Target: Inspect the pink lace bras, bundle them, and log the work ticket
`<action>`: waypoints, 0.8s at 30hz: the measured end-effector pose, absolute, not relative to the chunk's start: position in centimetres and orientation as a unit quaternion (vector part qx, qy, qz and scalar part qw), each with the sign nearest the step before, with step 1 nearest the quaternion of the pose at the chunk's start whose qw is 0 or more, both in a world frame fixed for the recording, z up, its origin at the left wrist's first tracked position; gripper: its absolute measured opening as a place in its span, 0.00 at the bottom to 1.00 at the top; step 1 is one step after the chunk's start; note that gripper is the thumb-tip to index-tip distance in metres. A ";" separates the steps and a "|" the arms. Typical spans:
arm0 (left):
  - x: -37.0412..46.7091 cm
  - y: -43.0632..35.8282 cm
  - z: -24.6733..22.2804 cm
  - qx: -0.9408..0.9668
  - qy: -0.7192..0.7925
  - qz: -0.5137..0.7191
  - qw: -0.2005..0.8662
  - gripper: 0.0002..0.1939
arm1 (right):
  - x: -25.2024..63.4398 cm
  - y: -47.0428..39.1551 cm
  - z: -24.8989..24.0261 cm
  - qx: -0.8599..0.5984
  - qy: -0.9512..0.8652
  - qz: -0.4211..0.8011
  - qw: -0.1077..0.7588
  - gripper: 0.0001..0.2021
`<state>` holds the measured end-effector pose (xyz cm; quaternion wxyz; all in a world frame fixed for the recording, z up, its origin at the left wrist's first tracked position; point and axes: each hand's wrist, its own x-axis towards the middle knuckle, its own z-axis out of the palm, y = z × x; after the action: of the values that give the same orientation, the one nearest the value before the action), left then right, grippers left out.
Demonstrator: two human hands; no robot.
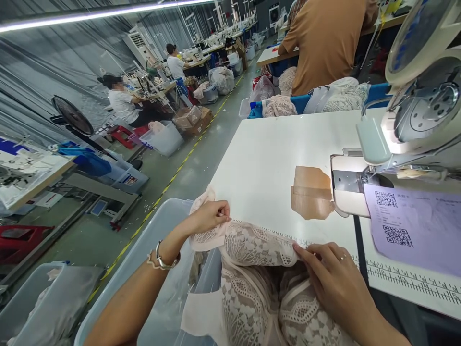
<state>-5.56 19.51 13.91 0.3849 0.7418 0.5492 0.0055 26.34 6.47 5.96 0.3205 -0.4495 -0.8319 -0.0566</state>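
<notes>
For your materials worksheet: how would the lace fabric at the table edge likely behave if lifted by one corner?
The lace fabric would probably flop and drape, since it already sags over the table edge. Its openwork suggests it is light. The left hand and right hand pinch it, hinting it slides easily.

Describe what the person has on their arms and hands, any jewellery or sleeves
Both forearms are bare, with no sleeves in view. The left hand has a silver bangle-style bracelet around its wrist. The right hand wears a thin ring on one finger. No gloves, and no watch is visible.
</notes>
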 end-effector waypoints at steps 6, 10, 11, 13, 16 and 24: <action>-5.5 19.5 13.9 0.746 0.547 0.000 0.380 0.12 | 26.3 6.6 6.1 -0.450 -0.831 -0.057 0.323 0.17; -5.4 19.3 13.9 0.758 0.543 0.010 0.360 0.11 | 26.3 6.8 6.4 -0.438 -0.834 -0.066 0.329 0.15; -5.4 19.2 14.0 0.762 0.542 0.012 0.355 0.10 | 26.3 6.8 6.5 -0.435 -0.834 -0.067 0.331 0.14; -5.5 19.0 14.2 0.771 0.536 0.005 0.344 0.09 | 26.3 6.9 6.5 -0.433 -0.834 -0.066 0.334 0.14; -5.5 18.0 15.7 0.793 0.505 -0.026 0.339 0.11 | 26.2 6.9 6.7 -0.436 -0.833 -0.058 0.335 0.13; -5.0 10.8 24.7 0.833 0.339 0.082 0.430 0.12 | 25.2 7.6 10.3 -0.419 -0.781 0.269 0.378 0.31</action>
<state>-4.95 10.77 24.75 0.4303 0.8327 0.3386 0.0824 25.20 7.60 10.33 0.3777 -0.4188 -0.7807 0.2690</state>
